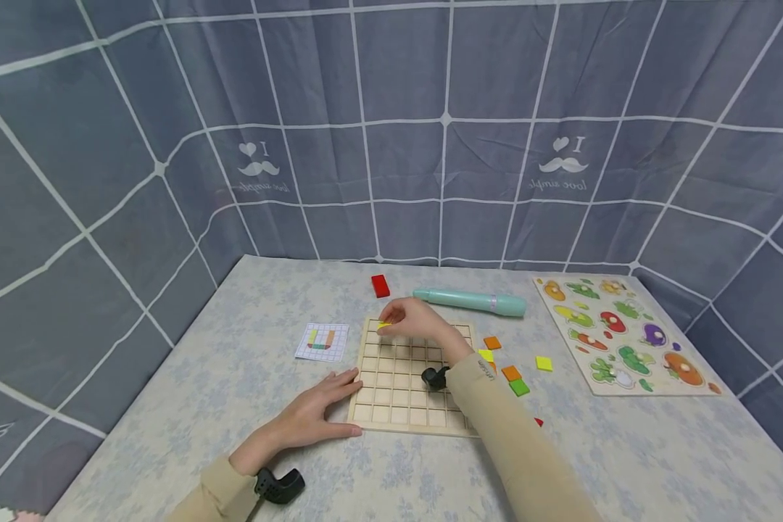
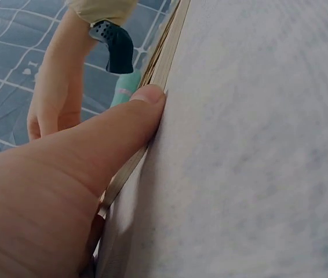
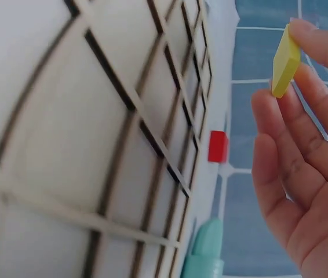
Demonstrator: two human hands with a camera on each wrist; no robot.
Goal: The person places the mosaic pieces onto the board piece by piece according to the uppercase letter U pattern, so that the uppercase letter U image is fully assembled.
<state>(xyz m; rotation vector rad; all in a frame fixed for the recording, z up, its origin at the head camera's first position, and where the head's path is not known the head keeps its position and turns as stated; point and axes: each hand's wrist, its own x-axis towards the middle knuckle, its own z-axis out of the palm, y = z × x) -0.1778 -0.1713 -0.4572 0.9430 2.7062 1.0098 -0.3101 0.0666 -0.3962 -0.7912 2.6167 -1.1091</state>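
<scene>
One yellow square tile (image 3: 285, 62) pinched, the right hand (image 1: 419, 320) seems mid-placement, needing alignment far left on the wooden grid board (image 1: 399, 398); left hand (image 1: 312, 414) spread against its edge.

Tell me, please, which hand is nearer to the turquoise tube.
Right. The right hand, pinching a yellow tile above the grid board, is near the left end of the tube. The left hand is farther, at the board's near left corner.
</scene>
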